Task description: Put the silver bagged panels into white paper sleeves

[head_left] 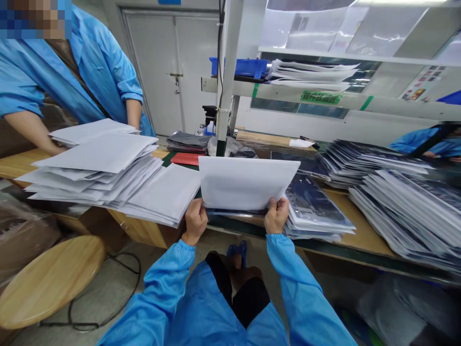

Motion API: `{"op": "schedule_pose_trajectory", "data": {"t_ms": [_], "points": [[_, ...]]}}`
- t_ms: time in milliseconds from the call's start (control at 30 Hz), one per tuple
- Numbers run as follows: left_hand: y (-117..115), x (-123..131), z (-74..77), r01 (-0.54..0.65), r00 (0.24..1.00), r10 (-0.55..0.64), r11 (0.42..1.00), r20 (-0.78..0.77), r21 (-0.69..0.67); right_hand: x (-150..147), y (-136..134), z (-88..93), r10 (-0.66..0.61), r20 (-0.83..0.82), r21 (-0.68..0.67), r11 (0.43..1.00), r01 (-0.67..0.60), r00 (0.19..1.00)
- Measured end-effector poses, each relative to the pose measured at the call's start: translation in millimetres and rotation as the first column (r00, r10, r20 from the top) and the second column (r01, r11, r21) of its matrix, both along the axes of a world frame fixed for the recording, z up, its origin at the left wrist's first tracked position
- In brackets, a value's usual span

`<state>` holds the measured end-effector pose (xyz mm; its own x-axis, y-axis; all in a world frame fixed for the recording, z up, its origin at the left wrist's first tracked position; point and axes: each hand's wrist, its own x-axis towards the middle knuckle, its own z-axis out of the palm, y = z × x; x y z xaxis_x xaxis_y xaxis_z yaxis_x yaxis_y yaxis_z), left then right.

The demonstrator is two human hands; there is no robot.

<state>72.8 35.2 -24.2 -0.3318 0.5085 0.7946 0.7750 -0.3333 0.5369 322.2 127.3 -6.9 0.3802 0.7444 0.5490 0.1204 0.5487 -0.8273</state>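
Note:
Both my hands grip the lower edge of a white envelope (248, 182), raising it nearly upright over the bench. A thin dark packet (237, 212) shows along its bottom edge. My left hand (195, 221) pinches the envelope's left end, and my right hand (276, 215) pinches its right end. To the left lies a loose pile of white envelopes (104, 168). Just right of my right hand sits a stack of glossy dark packets in clear plastic (313, 206). Larger stacks of similar packets (399, 211) fill the bench's right side.
A co-worker in a blue smock (72, 72) stands at the bench's far left, a hand (54, 149) near the white pile. Another blue-clad person (421, 144) is far right. A round wooden stool (50, 281) stands near me; a metal shelf post (226, 72) rises behind.

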Motion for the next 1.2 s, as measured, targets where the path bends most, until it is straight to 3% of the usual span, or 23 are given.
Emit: {"op": "schedule_pose_trajectory", "data": {"t_ms": [100, 167, 300, 433, 500, 633, 767, 867, 967, 1033, 1100, 1200], "points": [[25, -6, 22.8, -0.008, 0.999, 0.008, 1.0, -0.031, -0.028, -2, 13, 9.0, 0.02, 0.001, 0.003, 1.0, -0.02, 1.0], [34, -11, 28.6, -0.004, 0.997, -0.005, 0.994, -0.077, -0.113, -2, 18, 8.1, 0.063, 0.027, -0.023, 0.998, -0.062, 0.998], [24, -19, 12.6, -0.009, 0.985, -0.041, 0.957, -0.166, -0.292, 9, 12, -7.4, 0.204, 0.103, -0.08, 0.977, -0.196, 0.973], [5, -22, -3.9, -0.007, 0.968, -0.114, 0.879, -0.224, -0.477, 25, 5, -18.7, 0.333, 0.203, -0.176, 0.937, -0.301, 0.921], [3, -22, 0.5, -0.055, 0.966, -0.097, 0.828, -0.239, -0.558, 30, 7, -18.9, 0.34, 0.234, -0.208, 0.933, -0.295, 0.911], [13, -23, 23.6, -0.089, 0.968, -0.089, 0.754, -0.235, -0.651, 30, 11, -14.8, 0.343, 0.228, -0.222, 0.93, -0.294, 0.911], [15, -21, 32.8, -0.01, 0.966, -0.145, 0.803, -0.212, -0.596, 28, 6, -12.7, 0.327, 0.215, -0.222, 0.934, -0.28, 0.92], [10, -19, 23.2, 0.044, 0.966, -0.173, 0.846, -0.194, -0.532, 28, 0, -14.8, 0.308, 0.253, -0.2, 0.944, -0.262, 0.917], [7, -16, 13.2, 0.018, 0.97, -0.143, 0.846, -0.195, -0.532, 32, 0, -17.9, 0.302, 0.318, -0.24, 0.943, -0.232, 0.899], [8, -15, 12.6, 0.029, 0.982, -0.128, 0.829, -0.14, -0.559, 33, 2, -18.6, 0.288, 0.34, -0.282, 0.939, -0.196, 0.895], [10, -15, 17.7, 0.113, 0.993, -0.113, 0.807, 0.036, -0.58, 33, 5, -16.5, 0.279, 0.338, -0.304, 0.936, -0.176, 0.899], [11, -18, 30.6, 0.268, 0.948, -0.109, 0.776, 0.297, -0.571, 30, 3, -7.6, 0.29, 0.318, -0.303, 0.933, -0.192, 0.903]]}}
